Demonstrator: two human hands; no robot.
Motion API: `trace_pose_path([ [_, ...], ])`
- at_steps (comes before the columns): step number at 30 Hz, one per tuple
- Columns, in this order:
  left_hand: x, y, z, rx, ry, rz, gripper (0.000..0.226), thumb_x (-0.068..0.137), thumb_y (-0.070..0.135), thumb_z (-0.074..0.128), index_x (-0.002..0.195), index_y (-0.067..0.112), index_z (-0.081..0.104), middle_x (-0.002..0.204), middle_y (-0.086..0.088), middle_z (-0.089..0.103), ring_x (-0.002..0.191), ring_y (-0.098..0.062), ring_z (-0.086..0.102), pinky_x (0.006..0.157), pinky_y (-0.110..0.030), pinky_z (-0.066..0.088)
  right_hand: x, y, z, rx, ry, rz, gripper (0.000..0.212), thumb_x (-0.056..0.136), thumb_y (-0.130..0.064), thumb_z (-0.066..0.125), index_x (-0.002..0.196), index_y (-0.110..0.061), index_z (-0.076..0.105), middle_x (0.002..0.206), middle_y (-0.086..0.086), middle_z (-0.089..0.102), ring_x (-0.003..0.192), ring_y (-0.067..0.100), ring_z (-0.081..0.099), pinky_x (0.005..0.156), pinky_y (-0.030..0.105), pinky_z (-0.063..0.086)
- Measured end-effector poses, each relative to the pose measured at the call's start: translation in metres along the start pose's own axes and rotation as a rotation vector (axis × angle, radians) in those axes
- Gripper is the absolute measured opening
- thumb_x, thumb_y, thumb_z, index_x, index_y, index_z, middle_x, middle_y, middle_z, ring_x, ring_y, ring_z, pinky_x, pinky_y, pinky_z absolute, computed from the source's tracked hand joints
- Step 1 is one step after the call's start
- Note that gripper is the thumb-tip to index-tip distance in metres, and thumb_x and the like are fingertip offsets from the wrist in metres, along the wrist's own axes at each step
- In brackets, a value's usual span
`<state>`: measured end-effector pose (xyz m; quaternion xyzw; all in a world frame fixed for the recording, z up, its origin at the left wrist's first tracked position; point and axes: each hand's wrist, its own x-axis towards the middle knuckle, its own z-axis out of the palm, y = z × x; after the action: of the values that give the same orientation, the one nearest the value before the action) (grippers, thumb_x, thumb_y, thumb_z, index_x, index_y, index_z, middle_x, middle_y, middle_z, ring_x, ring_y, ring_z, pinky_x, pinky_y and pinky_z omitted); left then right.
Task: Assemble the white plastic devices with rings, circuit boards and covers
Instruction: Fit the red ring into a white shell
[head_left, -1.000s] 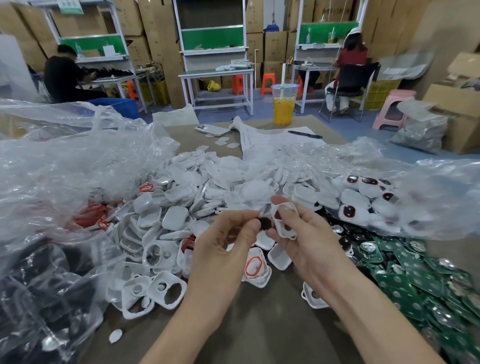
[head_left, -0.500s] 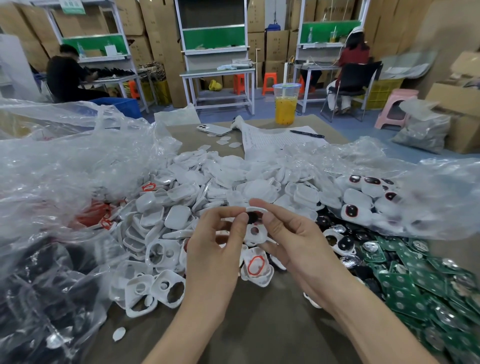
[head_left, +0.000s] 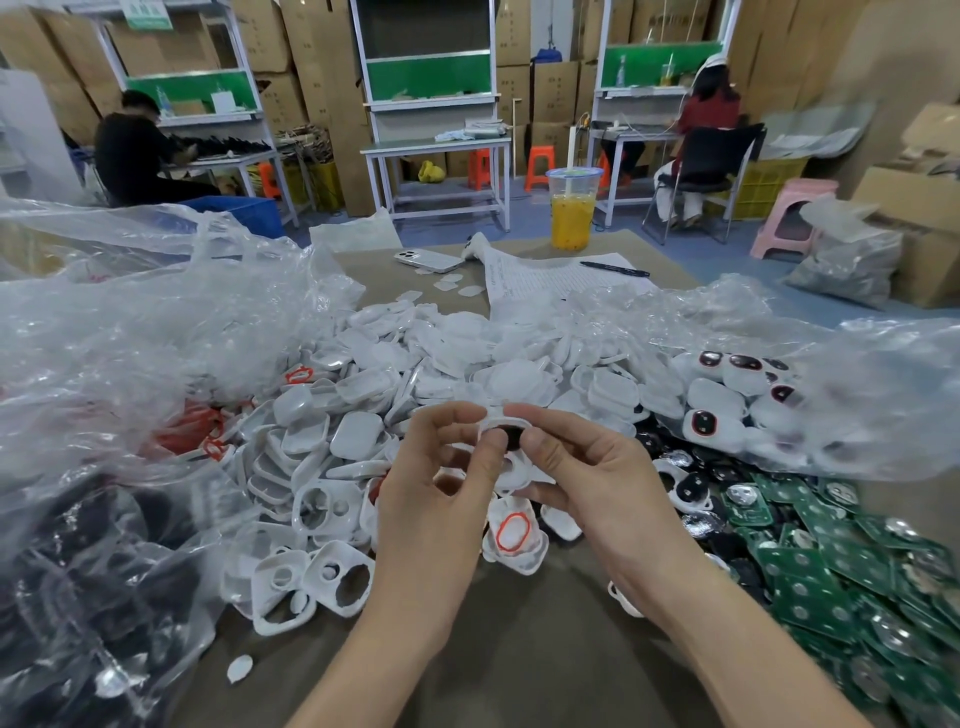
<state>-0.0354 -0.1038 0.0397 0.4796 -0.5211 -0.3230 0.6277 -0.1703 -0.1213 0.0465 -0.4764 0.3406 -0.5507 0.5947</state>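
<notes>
In the middle of the frame I hold one small white plastic shell (head_left: 493, 422) with both hands, lifted a little above the brown table top (head_left: 519, 649) so that I can look straight into it. The left hand (head_left: 441, 509) pinches its left edge between thumb and forefinger, with the other fingers curled under. The right hand (head_left: 592, 478) pinches the right edge in the same way, and its thumb lies on a black round piece (head_left: 513, 440) that sits in the shell. I think this thumb is there to press the piece down into its seat, but whether it is fully seated I cannot tell. Just below the hands a white shell with a red ring (head_left: 514, 538) lies open side up, probably put near so it can be taken soon. The heap of loose white plastic shells (head_left: 363, 415) spreads across the centre, just behind the hands. The green circuit boards (head_left: 831, 577) are piled at the lower right, beside the right forearm, so each kind of part has its own side. At the right edge a clear plastic bag (head_left: 883, 395) holds white devices with dark windows (head_left: 722, 395), which look finished to me.
</notes>
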Motion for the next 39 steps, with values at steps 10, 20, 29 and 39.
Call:
trace_pose_path([
  [10, 0.002, -0.003, -0.003, 0.006, -0.114, -0.037, 0.026, 0.098, 0.025, 0.064, 0.099, 0.050, 0.059, 0.094, 0.011, 0.070, 0.087, -0.007, 0.068, 0.073, -0.028, 0.056, 0.000, -0.001, 0.000, -0.026, -0.020, -0.002, 0.021, 0.085, -0.027, 0.069, 0.103, -0.029, 0.080, 0.104, 0.002, 0.078, 0.099, 0.016, 0.074, 0.075, 0.021, 0.057],
  [20, 0.000, -0.009, -0.001, 0.220, 0.022, 0.161, 0.019, 0.092, 0.028, 0.072, 0.092, 0.045, 0.067, 0.084, 0.017, 0.069, 0.073, -0.002, 0.067, 0.063, -0.006, 0.044, 0.000, 0.004, -0.001, -0.180, -0.025, -0.009, 0.026, 0.093, -0.005, 0.067, 0.100, -0.029, 0.075, 0.099, 0.002, 0.077, 0.088, 0.015, 0.070, 0.077, 0.022, 0.056],
  [29, 0.003, -0.014, -0.004, 0.202, -0.127, 0.187, 0.031, 0.097, 0.013, 0.065, 0.101, 0.042, 0.074, 0.109, 0.017, 0.062, 0.098, -0.007, 0.067, 0.077, -0.011, 0.048, 0.000, 0.005, -0.007, -0.294, 0.014, -0.051, 0.017, 0.091, -0.014, 0.071, 0.083, -0.029, 0.069, 0.088, -0.001, 0.076, 0.084, 0.013, 0.073, 0.081, 0.033, 0.060],
  [39, -0.030, -0.012, -0.018, 0.617, -0.353, 0.394, 0.023, 0.102, 0.014, 0.055, 0.113, 0.029, 0.070, 0.105, 0.019, 0.054, 0.090, -0.004, 0.060, 0.077, -0.019, 0.047, -0.056, 0.020, -0.007, -1.306, 0.264, -0.460, 0.014, 0.090, -0.035, 0.066, 0.084, -0.023, 0.062, 0.089, -0.011, 0.056, 0.085, 0.017, 0.056, 0.080, 0.030, 0.044],
])
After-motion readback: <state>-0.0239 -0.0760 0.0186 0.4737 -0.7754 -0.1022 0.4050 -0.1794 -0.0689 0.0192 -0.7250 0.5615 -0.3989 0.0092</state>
